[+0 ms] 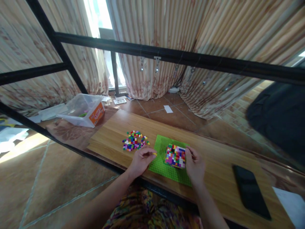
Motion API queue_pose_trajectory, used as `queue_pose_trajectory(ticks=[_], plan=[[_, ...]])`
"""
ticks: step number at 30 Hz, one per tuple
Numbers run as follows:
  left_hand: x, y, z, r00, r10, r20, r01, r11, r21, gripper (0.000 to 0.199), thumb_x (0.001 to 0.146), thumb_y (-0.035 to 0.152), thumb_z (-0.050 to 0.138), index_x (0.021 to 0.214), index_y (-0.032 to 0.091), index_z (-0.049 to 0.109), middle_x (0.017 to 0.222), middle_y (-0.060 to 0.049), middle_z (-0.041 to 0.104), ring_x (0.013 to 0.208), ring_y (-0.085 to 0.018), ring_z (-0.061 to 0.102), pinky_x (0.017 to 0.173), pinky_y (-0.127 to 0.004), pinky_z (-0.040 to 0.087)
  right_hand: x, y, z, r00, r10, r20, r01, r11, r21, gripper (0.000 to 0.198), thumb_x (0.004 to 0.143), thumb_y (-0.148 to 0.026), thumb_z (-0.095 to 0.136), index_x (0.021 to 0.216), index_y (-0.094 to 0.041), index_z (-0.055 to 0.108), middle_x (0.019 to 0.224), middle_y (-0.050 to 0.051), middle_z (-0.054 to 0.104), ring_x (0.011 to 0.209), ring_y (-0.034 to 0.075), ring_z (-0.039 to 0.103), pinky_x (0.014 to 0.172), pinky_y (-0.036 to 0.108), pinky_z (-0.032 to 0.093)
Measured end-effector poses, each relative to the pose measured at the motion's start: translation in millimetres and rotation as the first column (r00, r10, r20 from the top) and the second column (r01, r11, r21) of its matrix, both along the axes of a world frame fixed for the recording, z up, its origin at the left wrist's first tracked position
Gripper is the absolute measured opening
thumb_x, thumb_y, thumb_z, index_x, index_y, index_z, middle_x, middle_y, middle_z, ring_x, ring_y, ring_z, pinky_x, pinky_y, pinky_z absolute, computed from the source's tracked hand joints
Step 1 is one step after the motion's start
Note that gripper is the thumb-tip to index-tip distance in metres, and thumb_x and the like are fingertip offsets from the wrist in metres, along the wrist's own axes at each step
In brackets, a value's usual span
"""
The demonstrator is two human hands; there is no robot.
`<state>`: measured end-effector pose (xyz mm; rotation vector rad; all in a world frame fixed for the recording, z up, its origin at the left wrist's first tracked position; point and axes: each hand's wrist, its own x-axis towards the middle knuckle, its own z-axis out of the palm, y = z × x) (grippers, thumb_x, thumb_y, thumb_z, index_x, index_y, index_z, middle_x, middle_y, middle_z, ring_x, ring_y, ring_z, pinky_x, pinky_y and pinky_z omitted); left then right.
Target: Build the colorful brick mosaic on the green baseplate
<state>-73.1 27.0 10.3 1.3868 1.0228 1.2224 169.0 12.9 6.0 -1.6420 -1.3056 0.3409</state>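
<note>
Plastic bin: parked on the floor at far left, clear-walled (73, 106) with an orange label, only a little green and pink seen inside.
Loose bricks: spread in a many-coloured pile (134, 141) on the wooden table (219, 159); plenty to be used, none of these yet joined to the build.
Left hand: poised (140, 161) between pile and build, thumb and fingertips closed in a pinch; a small yellow brick (154, 154) is held, not yet placed.
Green baseplate: laid flat (157, 163), bare studs seen around the build.
Brick build: set on the baseplate, a raised, roughly rectangular block (175, 156); a good part appears done, its top largely covered in mixed colours. Whether any gaps are left there cannot be told.
Right hand: brought against the build's right edge (195, 165), fingers curled, nearly closed; whether anything is gripped cannot be told.
Black phone: left lying at far right (251, 190), untouched.
</note>
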Motion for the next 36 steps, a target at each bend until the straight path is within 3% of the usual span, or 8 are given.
queue_pose_trajectory(ticks=[3,8,14,21,36], plan=[[16.0,10.0,8.7,0.998,0.011,-0.058,-0.009,0.999,0.034,0.015,0.079,0.031,0.068,0.085,0.018,0.073,0.076,-0.003,0.065,0.072,-0.015,0.057,0.069,-0.026,0.046,17.3,-15.3,-5.5,0.998,-0.056,0.004,0.056,0.998,-0.043,0.041,0.089,-0.05,0.048,0.099,-0.016,0.069,0.1,0.011,0.07,0.091,0.023,0.065,0.082,0.037,0.05],[42.5,20.9,23.3,0.965,-0.045,-0.258,0.077,0.99,0.116,0.014,0.084,0.021,0.06,0.089,0.019,0.073,0.083,-0.003,0.072,0.076,-0.015,0.063,0.074,-0.027,0.049,36.5,-39.0,-22.1,0.976,-0.132,0.175,0.138,0.99,-0.022,0.041,0.09,-0.05,0.048,0.092,-0.015,0.069,0.098,0.014,0.069,0.091,0.024,0.064,0.087,0.04,0.048],[55.0,31.6,26.3,0.892,-0.023,-0.452,0.139,0.964,0.225,0.015,0.085,0.019,0.059,0.09,0.022,0.073,0.088,-0.003,0.073,0.086,-0.018,0.065,0.081,-0.03,0.05,35.7,-42.3,-31.1,0.962,-0.099,0.256,0.102,0.995,0.004,0.04,0.092,-0.049,0.047,0.091,-0.016,0.069,0.097,0.012,0.07,0.091,0.023,0.063,0.089,0.04,0.048],[62.6,35.7,24.7,0.891,0.069,-0.449,0.083,0.947,0.311,0.012,0.08,0.016,0.066,0.082,0.023,0.076,0.089,-0.004,0.068,0.088,-0.017,0.063,0.085,-0.031,0.05,34.3,-39.9,-34.0,0.954,-0.104,0.28,0.095,0.995,0.043,0.034,0.091,-0.044,0.049,0.09,-0.018,0.07,0.095,0.011,0.069,0.091,0.023,0.062,0.088,0.04,0.049],[67.5,35.7,24.3,0.909,0.055,-0.413,0.047,0.972,0.232,0.018,0.073,0.007,0.065,0.084,0.02,0.069,0.091,-0.004,0.064,0.097,-0.019,0.059,0.093,-0.036,0.047,35.9,-40.5,-36.8,0.937,-0.077,0.34,0.068,0.997,0.039,0.027,0.091,-0.036,0.05,0.088,-0.019,0.07,0.094,0.009,0.069,0.09,0.021,0.061,0.085,0.038,0.048]])
